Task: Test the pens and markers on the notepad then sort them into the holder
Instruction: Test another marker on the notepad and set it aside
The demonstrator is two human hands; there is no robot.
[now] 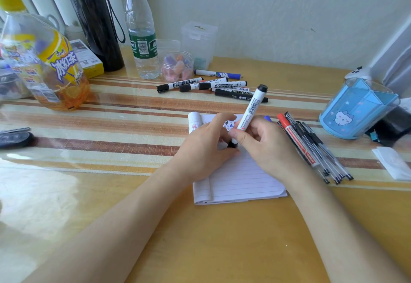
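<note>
My right hand (pixel 264 142) grips a white whiteboard marker (pixel 251 109), tilted with its black end up and its lower end over the lined notepad (pixel 240 178). My left hand (pixel 204 145) pinches the marker's black cap (pixel 232 144) at that lower end. Coloured scribbles show on the notepad's upper part. Several white and black markers (pixel 213 86) lie in a loose group behind the notepad. A red-capped marker (pixel 295 140) and several thin pens (pixel 322 156) lie just right of my right hand. The blue transparent holder (pixel 355 109) stands at the right.
An iced-tea bottle (pixel 44 60), a black flask (pixel 95 20) and a water bottle (pixel 142 31) stand at the back left. A small clear jar (pixel 176 66) and a plastic box (pixel 199 40) sit behind the markers. A folded tissue (pixel 393 162) lies far right.
</note>
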